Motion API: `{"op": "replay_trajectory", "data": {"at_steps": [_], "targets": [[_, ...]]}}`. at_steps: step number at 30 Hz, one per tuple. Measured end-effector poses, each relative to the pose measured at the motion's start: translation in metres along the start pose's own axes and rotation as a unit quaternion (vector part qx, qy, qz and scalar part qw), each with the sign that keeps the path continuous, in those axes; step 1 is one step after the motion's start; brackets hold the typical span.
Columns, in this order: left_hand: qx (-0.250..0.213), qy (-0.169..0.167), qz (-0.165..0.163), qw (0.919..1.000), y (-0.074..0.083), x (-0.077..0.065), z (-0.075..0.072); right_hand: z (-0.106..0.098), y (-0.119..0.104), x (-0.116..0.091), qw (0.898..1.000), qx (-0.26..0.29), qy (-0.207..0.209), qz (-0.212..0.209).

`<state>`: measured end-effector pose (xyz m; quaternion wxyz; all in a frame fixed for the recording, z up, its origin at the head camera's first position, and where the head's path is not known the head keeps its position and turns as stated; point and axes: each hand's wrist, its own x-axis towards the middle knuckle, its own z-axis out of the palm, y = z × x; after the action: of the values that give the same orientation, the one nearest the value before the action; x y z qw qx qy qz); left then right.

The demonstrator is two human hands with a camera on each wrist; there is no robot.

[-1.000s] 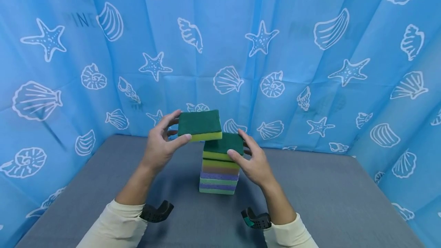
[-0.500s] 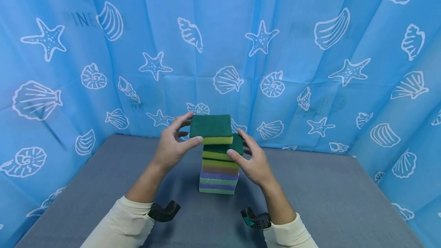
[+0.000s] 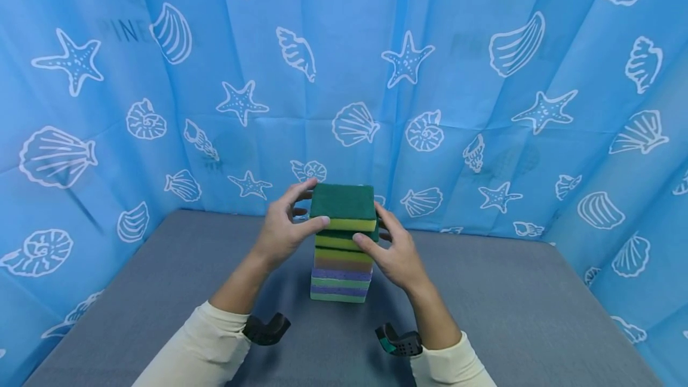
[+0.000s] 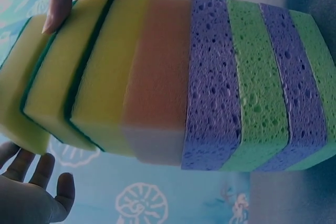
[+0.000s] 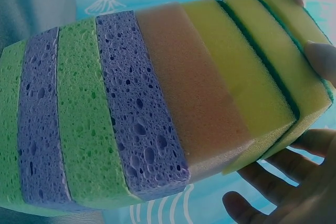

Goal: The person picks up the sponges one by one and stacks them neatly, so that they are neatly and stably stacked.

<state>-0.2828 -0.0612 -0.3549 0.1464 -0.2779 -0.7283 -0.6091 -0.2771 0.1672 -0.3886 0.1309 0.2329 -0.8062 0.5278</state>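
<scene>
My left hand (image 3: 285, 229) grips a yellow sponge with a dark green scouring face (image 3: 343, 200), thumb at its front and fingers round the far side. This sponge lies flat over the top of a sponge stack, slightly askew in the left wrist view. Just beneath it, my right hand (image 3: 396, 254) holds the upper green-and-yellow sponge (image 5: 273, 51) of the stack, thumb on the front edge and fingers behind. Lower come another yellow sponge (image 4: 110, 77), a brownish-pink layer (image 4: 160, 66), and alternating purple (image 4: 212, 77) and green (image 4: 257, 77) porous sponges. The stack stands upright.
The stack stands on a grey cloth-covered table (image 3: 484, 297). Behind and to both sides hangs a blue curtain (image 3: 451, 100) with white shells and starfish. Dark wrist-camera mounts (image 3: 267, 329) show beside the cream sleeves (image 3: 201, 339).
My left hand has carried its sponge right and down, from the stack's upper left to over its top. My right hand has stayed in place on the stack.
</scene>
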Motion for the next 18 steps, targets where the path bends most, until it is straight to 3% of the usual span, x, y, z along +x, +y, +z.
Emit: {"op": "replay_trajectory", "data": {"at_steps": [7,18], "targets": [[-0.007,-0.014,0.002,0.9999,-0.002,0.0,0.005,-0.005,-0.039,-0.005,1.0,0.003,-0.003,-0.01],[0.001,-0.02,0.0,0.9998,-0.004,0.001,0.008,-0.006,-0.038,-0.005,1.0,0.008,-0.004,-0.018]]}}
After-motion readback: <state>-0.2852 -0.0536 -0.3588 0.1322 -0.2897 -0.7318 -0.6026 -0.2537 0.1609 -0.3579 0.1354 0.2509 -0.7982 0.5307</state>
